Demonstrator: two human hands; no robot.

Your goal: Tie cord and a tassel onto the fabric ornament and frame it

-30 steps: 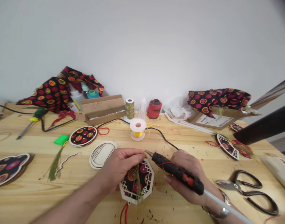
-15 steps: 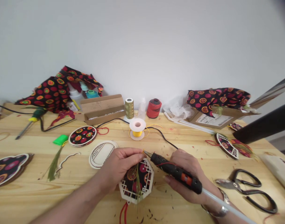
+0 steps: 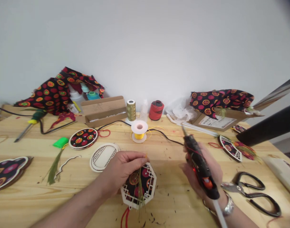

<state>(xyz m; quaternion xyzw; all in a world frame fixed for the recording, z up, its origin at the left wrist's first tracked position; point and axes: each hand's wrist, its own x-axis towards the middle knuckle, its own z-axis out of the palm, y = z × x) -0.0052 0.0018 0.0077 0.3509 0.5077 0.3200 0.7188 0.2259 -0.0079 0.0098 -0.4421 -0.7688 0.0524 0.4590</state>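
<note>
My left hand (image 3: 127, 166) pinches the top edge of an octagonal wooden pendant (image 3: 149, 191), where a yellow thread end (image 3: 147, 155) sticks up by the fingertips. The pendant has a fretwork border around dark patterned fabric. An olive tassel (image 3: 140, 186) hangs down over its face, and a red cord (image 3: 125, 218) loops from its lower end. In my right hand (image 3: 212, 164) is a black glue gun (image 3: 199, 164), its nozzle pointing up and away from the pendant. A white glue stick (image 3: 218, 212) comes out of the gun's rear.
Scissors (image 3: 238, 188) lie at the right. A yellow thread spool (image 3: 139, 131) stands mid-table, with the glue gun's cable behind it. An oval wooden frame (image 3: 104, 157), a round fabric pendant (image 3: 83, 138), a green-topped tassel (image 3: 55, 166) and a screwdriver (image 3: 28, 126) lie leftward. Cardboard boxes (image 3: 105, 110) stand by the wall.
My right hand has drawn the glue gun away to the right and turned its nozzle upward. Its tip was at my left fingertips before. My left hand and the pendant stay nearly in place.
</note>
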